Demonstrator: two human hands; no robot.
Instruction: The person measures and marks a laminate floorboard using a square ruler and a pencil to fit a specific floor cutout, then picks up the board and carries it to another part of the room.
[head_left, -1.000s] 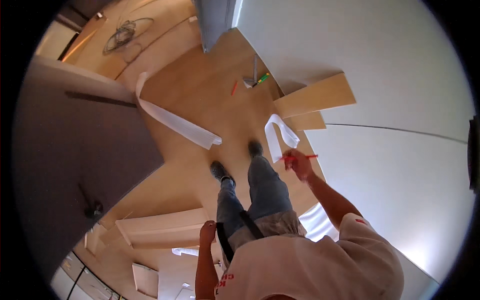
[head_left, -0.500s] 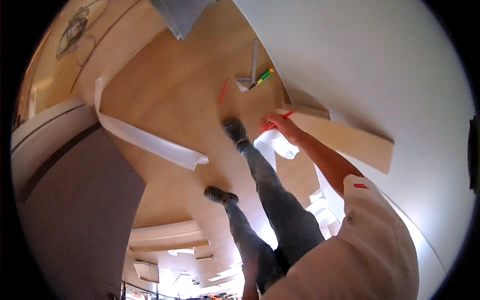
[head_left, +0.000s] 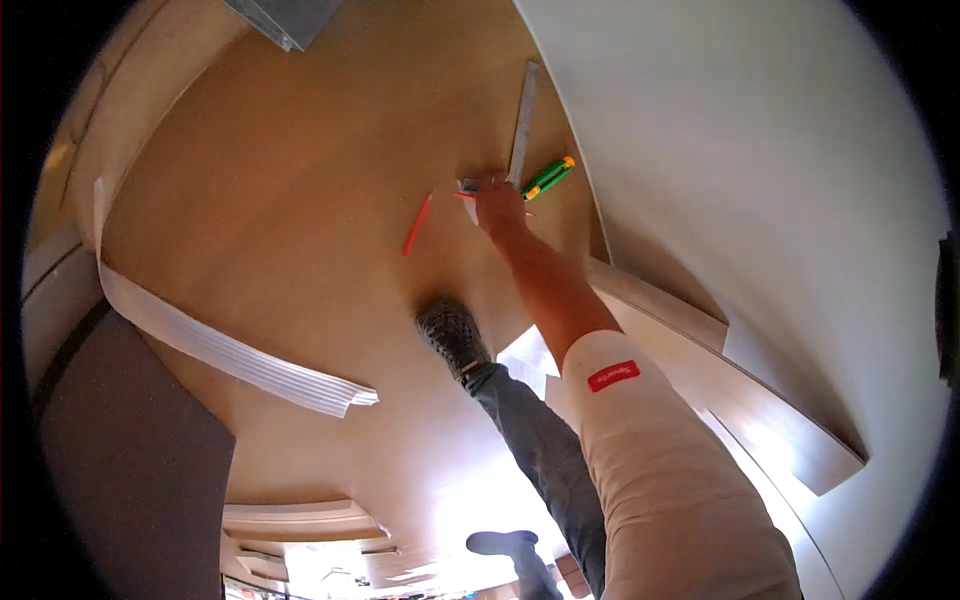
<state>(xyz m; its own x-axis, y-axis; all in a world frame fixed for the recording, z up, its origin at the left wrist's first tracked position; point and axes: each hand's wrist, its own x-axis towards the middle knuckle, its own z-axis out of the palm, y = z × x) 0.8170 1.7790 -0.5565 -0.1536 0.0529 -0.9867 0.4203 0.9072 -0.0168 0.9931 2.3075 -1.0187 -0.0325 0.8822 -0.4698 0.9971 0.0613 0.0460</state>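
Here our right hand (head_left: 497, 205), pinching a red pencil (head_left: 466, 196), reaches the far floor beside the ruler (head_left: 523, 122); overstretched, we might nudge it askew.

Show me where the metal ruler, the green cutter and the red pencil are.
metal ruler (head_left: 522, 125), head view, middle of the blade.
green cutter (head_left: 547, 179), head view, middle of the body.
red pencil (head_left: 416, 225), head view, middle of the shaft.

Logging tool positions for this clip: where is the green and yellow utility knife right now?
In the head view the green and yellow utility knife lies on the wooden floor, upper centre, just right of the metal ruler and beside the right hand.
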